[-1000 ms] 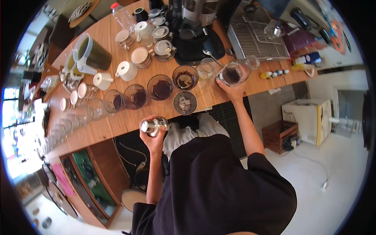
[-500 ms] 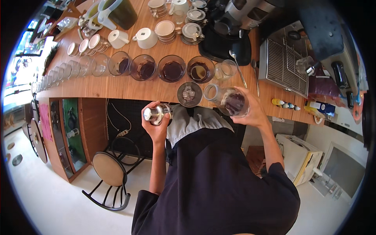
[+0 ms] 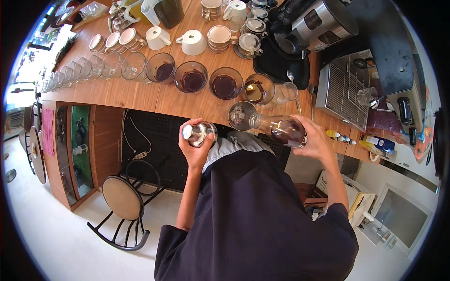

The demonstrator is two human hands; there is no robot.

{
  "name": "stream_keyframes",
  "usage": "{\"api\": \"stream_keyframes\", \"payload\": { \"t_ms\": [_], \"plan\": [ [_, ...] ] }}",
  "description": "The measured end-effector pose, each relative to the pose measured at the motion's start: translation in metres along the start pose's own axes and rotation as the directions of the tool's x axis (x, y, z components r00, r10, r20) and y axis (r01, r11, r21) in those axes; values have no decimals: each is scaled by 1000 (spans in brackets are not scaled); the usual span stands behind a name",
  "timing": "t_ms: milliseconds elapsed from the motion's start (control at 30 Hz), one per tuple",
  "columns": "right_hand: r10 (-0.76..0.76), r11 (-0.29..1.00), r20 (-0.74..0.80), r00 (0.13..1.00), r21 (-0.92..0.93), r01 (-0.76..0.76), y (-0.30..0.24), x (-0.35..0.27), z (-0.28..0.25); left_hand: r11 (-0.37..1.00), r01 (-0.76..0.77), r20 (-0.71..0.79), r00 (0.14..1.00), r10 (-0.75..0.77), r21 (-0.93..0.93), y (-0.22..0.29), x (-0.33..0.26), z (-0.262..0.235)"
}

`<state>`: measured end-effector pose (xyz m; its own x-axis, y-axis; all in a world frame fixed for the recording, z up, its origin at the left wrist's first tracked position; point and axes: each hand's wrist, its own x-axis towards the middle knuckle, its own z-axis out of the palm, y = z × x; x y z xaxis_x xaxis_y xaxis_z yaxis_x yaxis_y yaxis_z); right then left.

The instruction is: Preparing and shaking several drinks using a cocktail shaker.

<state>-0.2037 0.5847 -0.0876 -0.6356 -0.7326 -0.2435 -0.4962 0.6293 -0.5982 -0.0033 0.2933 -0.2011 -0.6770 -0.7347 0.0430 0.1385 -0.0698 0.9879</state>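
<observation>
A person in a dark top (image 3: 262, 201) leans over a wooden counter (image 3: 140, 96) crowded with glassware, both hands occupied. The right hand (image 3: 319, 144) has its fingers clamped around the broad base of a clear glass carafe (image 3: 285, 131), which is tipped well over on its side with dark liquid pooled in its belly. The carafe's narrow mouth points left and meets the rim of a round cup (image 3: 240, 124) holding ice cubes (image 3: 238, 114), set at the counter's front edge; from where I stand I cannot tell whether the two touch or whether anything is flowing. The left hand (image 3: 194, 152) is wrapped around a shiny silver shaker (image 3: 202, 133), fingers closed on its sides, just in front of the counter's edge and near the cup.

Behind the cup stand four wide glasses (image 3: 226, 83) with dark liquid in them, a smaller clear glass (image 3: 289, 92) at the right end, and a line of clear glasses (image 3: 133, 66) trailing off to the left. White cups (image 3: 193, 43) sit farther back, near a pitcher (image 3: 169, 11) of dark green liquid. A silver-and-black machine (image 3: 328, 21) rises at the rear, beside a metal grate (image 3: 341, 91).
</observation>
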Motion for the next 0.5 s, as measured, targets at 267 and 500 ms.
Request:
{"api": "stream_keyframes", "payload": {
  "t_ms": [267,500],
  "plan": [
    [15,996,6,1000,-92,-14,-6,-3,-7,998,49,11,999,-49,-32,-5,11,-7],
    [61,986,28,998,-154,-56,-15,-3,-12,999,39,12,999,-38,-31,-1,18,-10]
  ]
}}
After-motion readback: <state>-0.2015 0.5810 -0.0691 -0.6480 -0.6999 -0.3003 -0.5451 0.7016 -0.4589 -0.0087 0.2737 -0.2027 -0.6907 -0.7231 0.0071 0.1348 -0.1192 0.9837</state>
